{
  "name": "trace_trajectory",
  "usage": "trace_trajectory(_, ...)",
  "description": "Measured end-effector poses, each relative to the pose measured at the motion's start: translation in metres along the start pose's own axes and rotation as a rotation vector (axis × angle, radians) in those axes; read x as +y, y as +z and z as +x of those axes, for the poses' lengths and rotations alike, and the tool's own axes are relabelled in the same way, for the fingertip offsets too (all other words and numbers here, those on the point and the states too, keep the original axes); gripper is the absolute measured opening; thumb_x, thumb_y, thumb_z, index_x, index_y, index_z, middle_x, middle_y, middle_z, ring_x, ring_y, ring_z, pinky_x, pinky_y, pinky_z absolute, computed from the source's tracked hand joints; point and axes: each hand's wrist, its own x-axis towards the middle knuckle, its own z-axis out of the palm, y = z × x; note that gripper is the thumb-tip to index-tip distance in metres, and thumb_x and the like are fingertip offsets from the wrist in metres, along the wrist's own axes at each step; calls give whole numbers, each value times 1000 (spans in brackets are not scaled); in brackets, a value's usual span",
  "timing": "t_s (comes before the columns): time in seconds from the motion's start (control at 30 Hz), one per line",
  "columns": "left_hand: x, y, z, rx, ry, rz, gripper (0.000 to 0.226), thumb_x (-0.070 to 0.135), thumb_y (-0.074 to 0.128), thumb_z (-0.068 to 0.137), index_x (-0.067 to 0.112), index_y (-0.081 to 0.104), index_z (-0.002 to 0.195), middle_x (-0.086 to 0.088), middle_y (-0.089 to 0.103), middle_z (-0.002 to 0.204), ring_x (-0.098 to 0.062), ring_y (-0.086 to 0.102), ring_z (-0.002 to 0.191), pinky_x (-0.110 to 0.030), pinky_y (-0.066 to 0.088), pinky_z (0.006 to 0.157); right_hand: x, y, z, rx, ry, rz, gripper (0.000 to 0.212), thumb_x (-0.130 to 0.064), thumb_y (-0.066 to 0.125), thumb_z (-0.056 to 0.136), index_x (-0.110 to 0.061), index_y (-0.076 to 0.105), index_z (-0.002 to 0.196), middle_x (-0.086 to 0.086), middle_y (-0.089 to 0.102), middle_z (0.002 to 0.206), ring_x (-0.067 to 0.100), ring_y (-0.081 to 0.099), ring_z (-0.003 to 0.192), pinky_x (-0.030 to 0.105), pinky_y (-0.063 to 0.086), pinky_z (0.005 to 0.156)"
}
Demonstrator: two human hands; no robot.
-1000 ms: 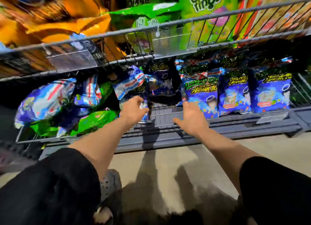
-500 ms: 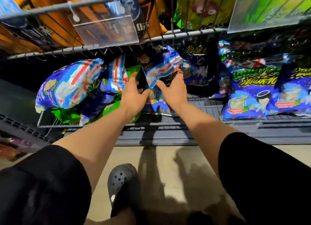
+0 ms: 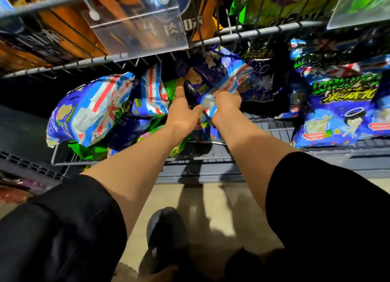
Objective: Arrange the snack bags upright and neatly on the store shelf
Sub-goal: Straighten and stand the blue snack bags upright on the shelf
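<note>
Both my hands reach into the low grey wire shelf [image 3: 211, 157]. A tilted blue snack bag [image 3: 217, 74] with red and white stripes sits between them. My right hand [image 3: 226, 105] curls its fingers round that bag's lower edge. My left hand [image 3: 183, 110] has its fingers stretched up along the bag's left side, thumb towards the right hand. To the left, several blue striped bags [image 3: 88, 108] lie toppled on green bags [image 3: 88, 150]. At the right, blue bags [image 3: 341, 110] stand upright in a row.
A wire shelf [image 3: 253, 33] hangs just above my hands, with a clear plastic price holder [image 3: 135, 26] and orange and green bags on it. My dark shoe [image 3: 166, 235] stands on the beige floor below the shelf edge.
The view has moved closer to the shelf. My right hand has closed on the tilted bag's lower edge, and my left hand has slid up along its left side.
</note>
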Motion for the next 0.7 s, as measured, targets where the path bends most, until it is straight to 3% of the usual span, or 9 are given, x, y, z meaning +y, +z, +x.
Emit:
trace_trajectory(0.1, 3, 5, -1, -12, 65, 12, 103, 21, 64, 66, 32, 5, 150, -13, 42, 141, -31, 52, 121, -38, 45, 104, -2, -30, 4, 4, -15, 15, 34, 7, 60, 81, 1, 57, 115, 15, 62, 94, 26, 59, 75, 42, 53, 81)
trace_trajectory(0.17, 9, 9, -5, 0, 109, 88, 108, 6, 66, 68, 39, 3, 149, -18, 28, 147, -36, 50, 123, -40, 44, 104, -6, -56, 3, -71, -15, 13, 28, 7, 59, 83, 1, 59, 111, 16, 64, 95, 26, 63, 75, 44, 55, 79)
trace_trajectory(0.23, 14, 12, -15, 7, 112, 247, 108, 0, 68, 75, 42, 1, 149, -19, 5, 156, -37, 40, 133, -36, 41, 105, -12, -81, -3, -132, -5, 4, 23, 5, 56, 86, -2, 59, 107, 12, 66, 89, 18, 68, 62, 34, 59, 63)
trace_trajectory(0.3, 15, 20, -27, 12, 210, 394, 105, 9, 72, 75, 40, 5, 149, -16, -8, 158, -33, 21, 144, -35, 33, 108, -20, -107, -9, -149, 15, -32, 23, 1, 57, 88, -1, 60, 111, 12, 67, 95, 15, 68, 58, 26, 56, 49)
trace_trajectory(0.4, 17, 40, -39, 12, 442, 528, 108, 23, 79, 68, 31, 11, 151, -19, -5, 158, -34, 4, 147, -39, 15, 118, -34, -146, -11, -134, 23, -5, 37, -4, 62, 85, 0, 60, 121, 16, 65, 118, 16, 70, 69, 28, 57, 55)
trace_trajectory(0.47, 22, 52, -42, 44, 519, 633, 112, 30, 82, 64, 30, 11, 151, -18, 2, 158, -36, 2, 147, -46, 8, 118, -43, -164, -18, -134, 24, -18, 40, -7, 63, 83, -2, 60, 122, 15, 65, 118, 17, 70, 70, 28, 57, 57)
trace_trajectory(0.6, 33, 68, -49, 95, 577, 707, 101, 42, 76, 70, 34, 15, 150, -10, 8, 160, -31, -2, 148, -59, -3, 113, -50, -187, -36, -205, -6, -18, 41, -8, 57, 87, -3, 56, 128, 15, 63, 121, 14, 68, 70, 24, 54, 51)
trace_trajectory(0.7, 37, 77, -63, 98, 590, 714, 84, 40, 70, 78, 34, 24, 148, -9, 16, 158, -27, 1, 148, -62, -7, 112, -52, -205, -56, -206, -23, 41, 40, -11, 57, 89, -5, 56, 128, 13, 64, 122, 17, 67, 80, 25, 57, 59)
